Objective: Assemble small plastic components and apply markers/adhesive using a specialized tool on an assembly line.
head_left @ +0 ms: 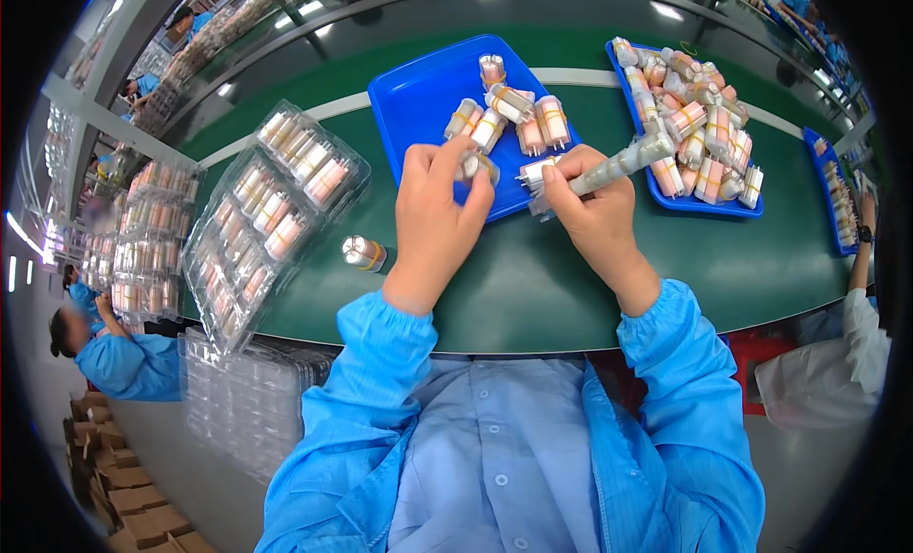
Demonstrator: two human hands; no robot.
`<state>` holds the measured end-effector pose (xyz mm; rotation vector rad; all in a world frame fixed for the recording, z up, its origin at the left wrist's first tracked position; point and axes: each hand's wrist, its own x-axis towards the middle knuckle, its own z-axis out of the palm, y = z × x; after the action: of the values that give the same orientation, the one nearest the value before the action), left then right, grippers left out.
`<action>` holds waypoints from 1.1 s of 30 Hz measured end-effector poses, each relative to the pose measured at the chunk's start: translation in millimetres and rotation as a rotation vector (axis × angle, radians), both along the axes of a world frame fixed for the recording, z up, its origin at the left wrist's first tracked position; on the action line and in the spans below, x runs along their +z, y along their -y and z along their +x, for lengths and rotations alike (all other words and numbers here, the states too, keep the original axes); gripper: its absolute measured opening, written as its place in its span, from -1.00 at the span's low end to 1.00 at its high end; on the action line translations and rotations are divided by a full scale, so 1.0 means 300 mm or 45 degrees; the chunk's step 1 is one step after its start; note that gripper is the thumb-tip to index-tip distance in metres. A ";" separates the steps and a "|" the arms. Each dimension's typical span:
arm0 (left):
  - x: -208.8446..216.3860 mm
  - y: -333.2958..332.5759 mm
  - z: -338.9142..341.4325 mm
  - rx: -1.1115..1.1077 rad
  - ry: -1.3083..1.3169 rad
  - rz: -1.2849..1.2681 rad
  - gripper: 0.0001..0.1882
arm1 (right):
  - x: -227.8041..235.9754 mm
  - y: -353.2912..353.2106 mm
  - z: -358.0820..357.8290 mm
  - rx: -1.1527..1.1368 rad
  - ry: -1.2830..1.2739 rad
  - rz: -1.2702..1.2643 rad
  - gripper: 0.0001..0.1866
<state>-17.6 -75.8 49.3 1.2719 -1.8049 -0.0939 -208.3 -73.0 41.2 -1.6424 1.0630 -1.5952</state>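
Sleeves (361, 382) of blue work coat, entering from lower edge, resting at near rim of green table (533, 287). Left hand (437, 215) raised over table, fingers curled nearly shut, thumb and fingertips pinching small cylindrical bundle (473, 163) at near edge of blue tray (418, 97). Right hand (594, 206) just beside it, fingers closed around long clear sleeve (623, 161) of stacked parts, sleeve angled up and to the right — its far end reaching toward second blue tray (632, 82). Further small white part (534, 173) nipped at thumb and forefinger of same hand; exact grip hidden by fingers.

Left of hands, single loose bundle (363, 253) lying alone on green surface, well apart from both hands. Beyond it, clear blister packs (271, 211) tilted on edge, compartments filled with pink-and-white bundles; more clear packs (247, 401) stacked below table rim.

Farther out, first blue tray carrying scattered handful of bundles (514, 116) banded in yellow. Second blue tray heaped with many more bundles (694, 125) — piled, touching one another. Third blue tray (827, 187) at far right, contents too small to tell. Other workers' sleeves (128, 358) seen at left and right margins.
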 end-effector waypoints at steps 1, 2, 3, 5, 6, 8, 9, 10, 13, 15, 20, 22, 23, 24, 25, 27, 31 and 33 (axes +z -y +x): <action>0.024 -0.050 0.010 -0.053 -0.053 -0.002 -0.64 | 0.001 -0.003 0.006 0.012 -0.005 -0.024 -0.82; 0.028 -0.097 0.011 -0.133 -0.087 0.077 -0.64 | 0.000 -0.007 0.008 0.022 -0.013 -0.053 -0.81; 0.030 -0.143 0.014 -0.211 -0.121 0.156 -0.64 | -0.001 -0.011 0.011 0.033 -0.021 -0.082 -0.81; -0.009 -0.195 0.019 -0.349 -0.218 0.245 -0.60 | -0.005 -0.023 0.025 0.077 -0.037 -0.114 -0.80; -0.040 -0.213 0.016 -0.339 -0.216 0.276 -0.59 | -0.009 -0.029 0.033 0.104 -0.043 -0.116 -0.80; -0.081 -0.230 0.008 -0.316 -0.227 0.280 -0.58 | -0.015 -0.038 0.040 0.155 -0.058 -0.094 -0.80; -0.094 -0.235 0.006 -0.295 -0.235 0.259 -0.57 | -0.019 -0.043 0.044 0.186 -0.063 -0.065 -0.80; -0.106 -0.241 0.008 -0.273 -0.241 0.238 -0.57 | -0.024 -0.048 0.049 0.217 -0.064 -0.034 -0.80; -0.126 -0.226 0.019 -0.332 -0.160 0.169 -0.53 | -0.048 -0.046 0.055 0.245 -0.158 -0.097 -0.82; -0.147 -0.220 0.025 -0.326 -0.092 0.168 -0.50 | -0.050 -0.041 0.056 0.214 -0.225 -0.176 -0.82; -0.156 -0.231 0.022 -0.230 -0.083 0.150 -0.47 | -0.060 -0.038 0.064 0.212 -0.254 -0.209 -0.81; -0.157 -0.230 0.024 -0.228 -0.082 0.160 -0.46 | -0.064 -0.033 0.067 0.222 -0.245 -0.195 -0.81; -0.157 -0.229 0.025 -0.232 -0.082 0.159 -0.46 | -0.063 -0.033 0.068 0.220 -0.244 -0.188 -0.81; -0.157 -0.228 0.024 -0.236 -0.082 0.158 -0.46 | -0.062 -0.032 0.067 0.218 -0.243 -0.182 -0.80; -0.158 -0.228 0.025 -0.239 -0.080 0.157 -0.46 | -0.063 -0.033 0.068 0.217 -0.241 -0.175 -0.80; -0.163 -0.226 0.025 -0.235 -0.074 0.152 -0.46 | -0.074 -0.035 0.075 0.224 -0.256 -0.136 -0.80; -0.157 -0.223 0.013 -0.238 -0.091 0.139 -0.46 | -0.068 -0.038 0.077 0.209 -0.309 -0.018 -0.81; -0.143 -0.230 0.012 -0.168 -0.038 0.194 -0.47 | -0.072 -0.043 0.082 0.240 -0.304 -0.027 -0.81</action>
<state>-13.9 -6.8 6.5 1.2481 -1.8840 -0.3281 -183.6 -60.0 19.7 -1.9228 0.9758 -1.3181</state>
